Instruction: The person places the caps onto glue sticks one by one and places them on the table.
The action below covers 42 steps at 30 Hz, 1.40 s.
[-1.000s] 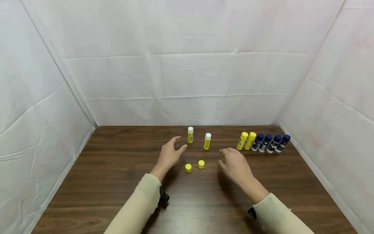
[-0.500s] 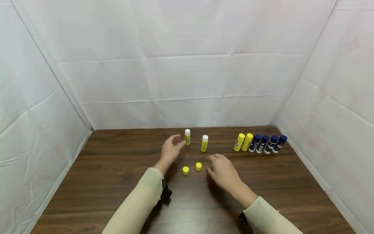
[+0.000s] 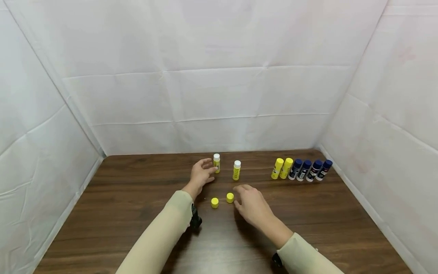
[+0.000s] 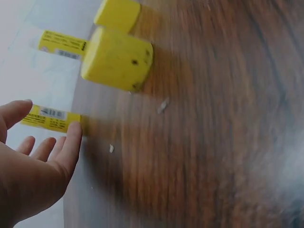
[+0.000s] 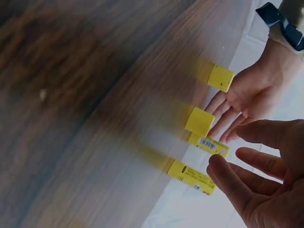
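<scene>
My left hand (image 3: 201, 176) is beside the left uncapped glue stick (image 3: 216, 161), which stands upright with a white top and yellow label. In the left wrist view its thumb and fingers spread around the yellow label (image 4: 52, 118); contact is hard to tell. A second uncapped glue stick (image 3: 236, 172) stands a little to the right. Nearer the front, two yellow caps sit on the table: the left cap (image 3: 214, 203) and the right cap (image 3: 230, 198). My right hand (image 3: 252, 205) hovers just right of the right cap, fingers loosely bent and apart, holding nothing.
At the back right of the wooden table (image 3: 137, 213), two yellow capped glue sticks (image 3: 281, 168) and several blue-capped ones (image 3: 309, 170) stand in a row. White cloth walls (image 3: 212, 95) enclose the back and sides. Small white crumbs (image 4: 163, 105) lie on the tabletop.
My right hand has moved left, from open table to beside the right cap. My left hand has come closer to the left glue stick. The whole head view has shifted slightly.
</scene>
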Available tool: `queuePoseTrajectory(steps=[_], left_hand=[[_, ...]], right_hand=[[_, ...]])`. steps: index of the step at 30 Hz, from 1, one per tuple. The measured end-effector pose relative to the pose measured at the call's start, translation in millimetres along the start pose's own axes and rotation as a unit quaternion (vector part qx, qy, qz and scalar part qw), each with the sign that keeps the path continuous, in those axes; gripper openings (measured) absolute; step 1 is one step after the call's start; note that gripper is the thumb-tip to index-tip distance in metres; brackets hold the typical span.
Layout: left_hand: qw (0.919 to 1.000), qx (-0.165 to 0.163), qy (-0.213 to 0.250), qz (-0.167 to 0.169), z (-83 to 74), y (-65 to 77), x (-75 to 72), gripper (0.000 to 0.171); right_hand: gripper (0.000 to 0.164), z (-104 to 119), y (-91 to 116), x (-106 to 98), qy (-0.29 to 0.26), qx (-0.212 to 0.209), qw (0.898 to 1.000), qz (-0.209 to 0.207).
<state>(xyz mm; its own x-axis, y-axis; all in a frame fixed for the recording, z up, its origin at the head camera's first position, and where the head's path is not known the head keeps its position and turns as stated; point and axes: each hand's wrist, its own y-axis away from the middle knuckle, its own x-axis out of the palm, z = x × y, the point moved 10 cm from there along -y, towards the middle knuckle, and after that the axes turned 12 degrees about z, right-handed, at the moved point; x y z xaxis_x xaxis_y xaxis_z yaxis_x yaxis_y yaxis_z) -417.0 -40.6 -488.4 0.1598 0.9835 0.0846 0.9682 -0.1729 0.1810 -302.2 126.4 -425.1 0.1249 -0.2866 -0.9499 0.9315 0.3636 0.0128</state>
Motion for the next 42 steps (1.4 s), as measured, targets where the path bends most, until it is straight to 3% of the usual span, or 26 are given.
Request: queuePoseTrajectory(steps=[4,10,19,30,42], left_hand=[[0.9999,-0.003,-0.009,0.012,0.3,-6.3,3.1,0.051],[0.9982,0.011,-0.058,0.010,-4.6,-15.7,-2.3,0.049],[0.9929,0.004,-0.111,0.045,-9.6,-29.4,-7.2,0.057],[0.9892,-0.001,-0.120,0.083,-8.2,-41.8,2.3,0.049],[0.9872,0.008,-0.123,0.102,-14.8,-38.9,9.4,0.051]], right_hand=[[0.036,1.0,2.1,-1.4,0.004,0.001,1.000,-0.002],[0.038,2.8,-1.7,2.9,0.003,0.001,1.000,0.005],[0.040,20.6,-12.6,10.3,0.010,-0.041,0.999,0.010],[0.037,26.0,-18.3,19.3,0.035,-0.065,0.997,0.019],[0.018,30.3,-23.3,24.5,0.054,-0.084,0.995,0.022]])
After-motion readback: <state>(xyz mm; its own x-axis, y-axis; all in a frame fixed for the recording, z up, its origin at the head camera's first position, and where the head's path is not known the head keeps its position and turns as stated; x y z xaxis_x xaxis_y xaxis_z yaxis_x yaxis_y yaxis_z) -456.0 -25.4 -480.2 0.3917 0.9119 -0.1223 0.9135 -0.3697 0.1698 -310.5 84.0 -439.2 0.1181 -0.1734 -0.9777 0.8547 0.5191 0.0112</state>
